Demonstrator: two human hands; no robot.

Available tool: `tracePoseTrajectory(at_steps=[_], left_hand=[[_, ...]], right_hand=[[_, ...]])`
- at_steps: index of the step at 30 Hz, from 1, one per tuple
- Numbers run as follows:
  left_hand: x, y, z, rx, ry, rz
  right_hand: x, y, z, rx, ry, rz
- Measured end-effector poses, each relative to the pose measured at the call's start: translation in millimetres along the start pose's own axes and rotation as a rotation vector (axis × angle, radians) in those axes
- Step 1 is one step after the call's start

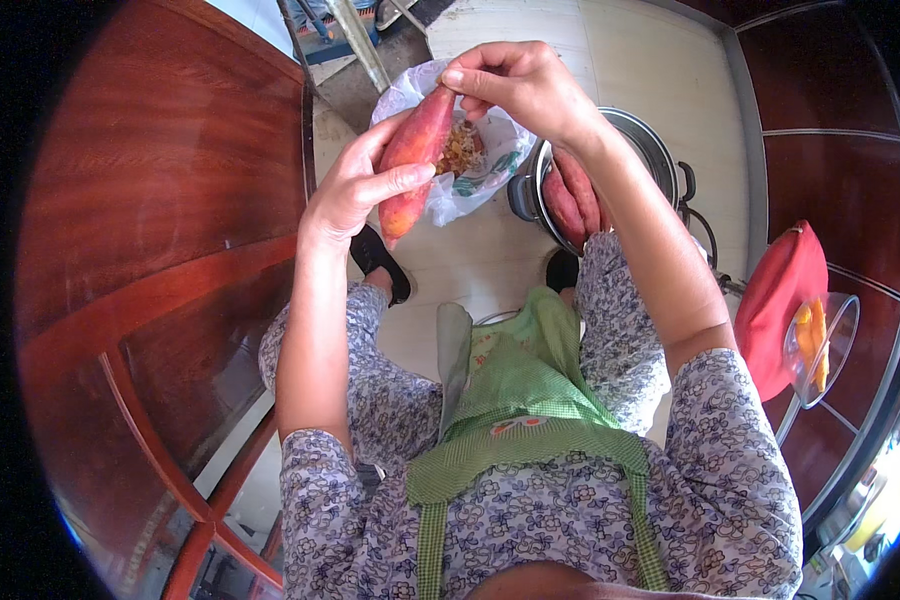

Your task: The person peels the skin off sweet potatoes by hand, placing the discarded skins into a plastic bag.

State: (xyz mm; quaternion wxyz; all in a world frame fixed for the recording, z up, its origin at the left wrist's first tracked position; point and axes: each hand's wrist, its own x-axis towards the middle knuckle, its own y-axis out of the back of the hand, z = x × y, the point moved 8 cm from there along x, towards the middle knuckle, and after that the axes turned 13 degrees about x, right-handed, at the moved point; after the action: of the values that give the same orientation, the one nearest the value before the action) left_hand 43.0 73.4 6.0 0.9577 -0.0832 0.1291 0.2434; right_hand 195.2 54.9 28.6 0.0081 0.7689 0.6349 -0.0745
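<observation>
A long red-skinned sweet potato is held aslant above a bin. My left hand wraps around its lower half, thumb across the front. At the upper tip, my right hand pinches the narrow end between thumb and forefinger. Beneath both hands sits a bin lined with a white plastic bag, with peelings and food scraps inside. Right of it, partly hidden by my right forearm, stands a metal pot with dark handles. More sweet potatoes lie in that pot.
A clear bowl with orange pieces stands at the right on a red stool or cushion. Dark red cabinet panels rise at right, a wooden door or cabinet at left. A metal frame stands beyond the bin.
</observation>
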Motion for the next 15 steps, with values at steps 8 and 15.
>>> tracePoseTrajectory(at_steps=[8,15], left_hand=[[-1.2,-3.2,-0.1,0.004,-0.003,-0.061],[-0.9,-5.9,1.0,-0.017,-0.001,-0.070]], right_hand=[[-5.1,-2.0,-5.9,0.101,-0.057,-0.026],[-5.6,-1.4,-2.8,0.133,-0.117,-0.038]])
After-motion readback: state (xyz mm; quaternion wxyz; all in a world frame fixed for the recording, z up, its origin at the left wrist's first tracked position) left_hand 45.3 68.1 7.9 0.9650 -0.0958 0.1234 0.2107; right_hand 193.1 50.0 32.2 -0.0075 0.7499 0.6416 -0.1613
